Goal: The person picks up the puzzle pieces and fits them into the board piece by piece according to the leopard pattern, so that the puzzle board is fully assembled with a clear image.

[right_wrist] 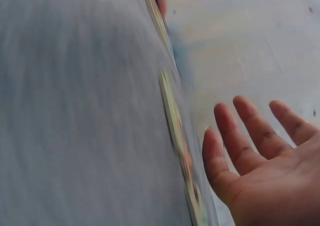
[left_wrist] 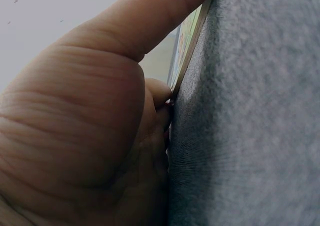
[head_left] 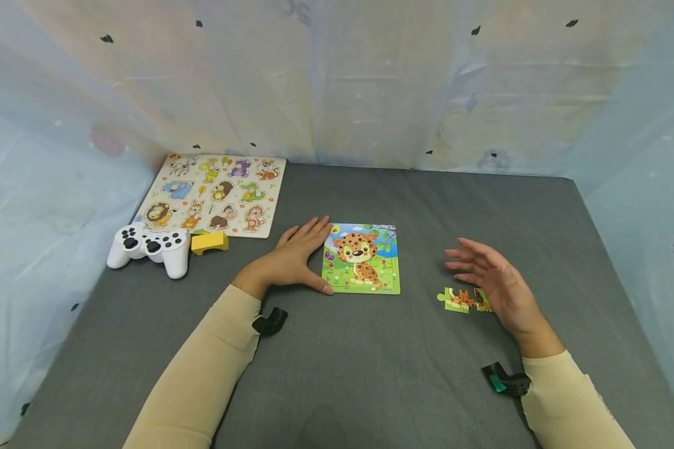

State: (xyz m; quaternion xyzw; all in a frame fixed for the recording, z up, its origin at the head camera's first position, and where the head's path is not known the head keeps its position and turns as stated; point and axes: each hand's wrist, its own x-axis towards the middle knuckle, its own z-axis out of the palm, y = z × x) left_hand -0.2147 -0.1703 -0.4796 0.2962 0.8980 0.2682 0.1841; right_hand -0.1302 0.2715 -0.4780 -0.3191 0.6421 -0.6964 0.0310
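Note:
A small leopard puzzle board (head_left: 361, 259) lies flat in the middle of the grey table. Against its left edge rests my left hand (head_left: 297, 257), fingers spread, the thumb at the lower left corner. In the left wrist view the thumb (left_wrist: 145, 20) reaches the board's edge (left_wrist: 192, 40). My right hand (head_left: 500, 284) hovers over the table on the right, fingers extended and holding nothing. Just left of it and partly under it lie joined jigsaw pieces (head_left: 462, 300) with leopard spots. The right wrist view shows these pieces (right_wrist: 175, 121) edge-on beside the fingers.
At the back left lies a large animal puzzle board (head_left: 210, 193). A white game controller (head_left: 150, 246) and a yellow block (head_left: 210, 242) sit at its front edge. A pale patterned curtain (head_left: 371, 81) closes off the back and sides of the grey table (head_left: 371, 374).

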